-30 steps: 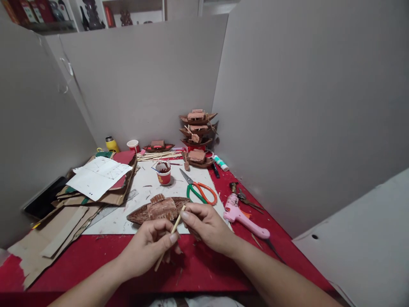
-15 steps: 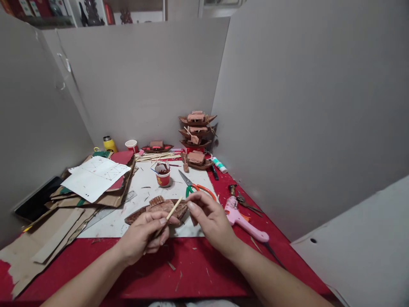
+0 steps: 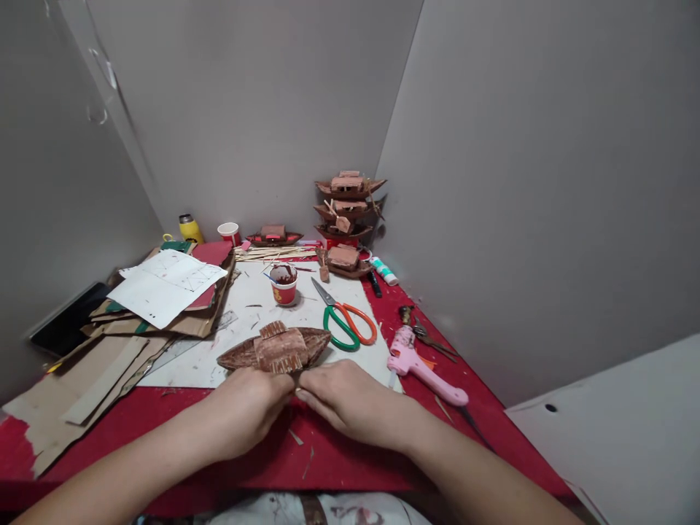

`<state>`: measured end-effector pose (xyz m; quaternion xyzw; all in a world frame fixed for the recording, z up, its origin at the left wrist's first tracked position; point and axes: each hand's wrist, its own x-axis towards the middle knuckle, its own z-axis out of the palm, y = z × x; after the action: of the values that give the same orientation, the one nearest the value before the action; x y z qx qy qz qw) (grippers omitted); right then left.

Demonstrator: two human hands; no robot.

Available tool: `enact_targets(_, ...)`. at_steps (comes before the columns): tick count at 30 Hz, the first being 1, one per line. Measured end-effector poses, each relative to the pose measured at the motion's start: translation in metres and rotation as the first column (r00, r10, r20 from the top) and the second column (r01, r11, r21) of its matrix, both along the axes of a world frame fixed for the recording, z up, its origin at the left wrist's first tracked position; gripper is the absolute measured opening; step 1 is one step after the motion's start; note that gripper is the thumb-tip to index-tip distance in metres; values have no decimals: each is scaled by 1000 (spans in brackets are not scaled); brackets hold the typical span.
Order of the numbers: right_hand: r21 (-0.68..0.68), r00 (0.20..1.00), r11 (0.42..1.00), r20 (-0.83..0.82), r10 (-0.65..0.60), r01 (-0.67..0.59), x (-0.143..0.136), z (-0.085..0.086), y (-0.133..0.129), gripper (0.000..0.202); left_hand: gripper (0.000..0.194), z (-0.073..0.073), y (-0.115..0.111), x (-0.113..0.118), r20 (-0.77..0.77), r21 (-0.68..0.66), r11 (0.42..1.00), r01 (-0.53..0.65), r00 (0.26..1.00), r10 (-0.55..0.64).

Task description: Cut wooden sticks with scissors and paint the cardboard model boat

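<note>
My left hand (image 3: 254, 405) is closed, back up, low in front of a brown model boat (image 3: 278, 350). My right hand (image 3: 350, 401) is closed too, its fingertips meeting the left ones. A pale speck of a thin wooden stick (image 3: 297, 391) shows where the hands meet; the rest of it is hidden. What the right fingers pinch cannot be made out. The boat lies on the white sheet (image 3: 246, 292) just beyond my knuckles, with a roofed cabin and slatted flaps. Scissors (image 3: 350, 324) with green and orange handles lie open beyond my right hand.
A paper cup of brown paint (image 3: 284, 286) stands behind the boat. A pink glue gun (image 3: 424, 372) and pliers (image 3: 434, 341) lie at the right. Stacked model boats (image 3: 350, 211) stand at the back, beside thin sticks (image 3: 273, 254). Cardboard and papers (image 3: 167, 284) fill the left.
Both hands have come together and dropped nearer to me, turning backs up. The stick, plainly visible before in the left hand, is now mostly covered. The view has tilted downward.
</note>
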<state>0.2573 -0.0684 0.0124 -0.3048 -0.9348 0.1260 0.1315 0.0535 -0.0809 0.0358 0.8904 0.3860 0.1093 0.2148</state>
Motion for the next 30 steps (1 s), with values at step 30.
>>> enact_targets(30, -453, 965, 868, -243, 98, -202, -23, -14, -37, 24, 6, 13, -43, -4, -475, 265, 837, 479, 820, -319)
